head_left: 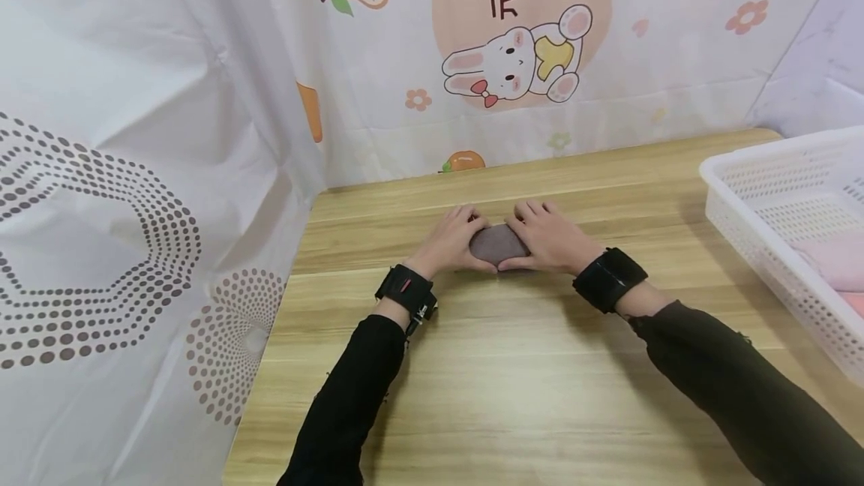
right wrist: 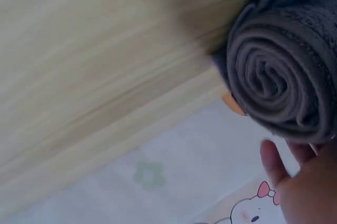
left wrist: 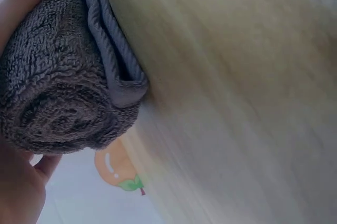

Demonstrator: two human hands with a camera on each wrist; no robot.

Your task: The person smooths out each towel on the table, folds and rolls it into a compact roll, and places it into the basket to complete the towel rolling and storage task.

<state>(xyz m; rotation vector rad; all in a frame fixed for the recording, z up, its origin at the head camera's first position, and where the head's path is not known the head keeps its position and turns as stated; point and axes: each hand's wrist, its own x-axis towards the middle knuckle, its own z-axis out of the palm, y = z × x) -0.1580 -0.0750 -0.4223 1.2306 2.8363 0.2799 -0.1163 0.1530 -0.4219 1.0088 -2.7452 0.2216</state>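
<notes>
A grey-brown towel (head_left: 498,244), rolled into a short thick roll, lies on the wooden table between both hands. My left hand (head_left: 454,241) grips its left end, thumb on the near side and fingers over the far side. At the other end my right hand (head_left: 550,237) holds it the same way, the two thumbs almost meeting in front. In the left wrist view the towel (left wrist: 58,71) shows its spiral end and a hemmed edge lying along the table side. The right wrist view shows the towel's other spiral end (right wrist: 271,84), with fingertips beneath it in that view.
A white perforated basket (head_left: 763,231) stands at the right of the table (head_left: 499,381), with pink cloth (head_left: 833,257) inside. Behind the table hangs a printed curtain (head_left: 378,58) with a rabbit, and another dotted one (head_left: 121,171) hangs at the left. Both wrists wear black straps.
</notes>
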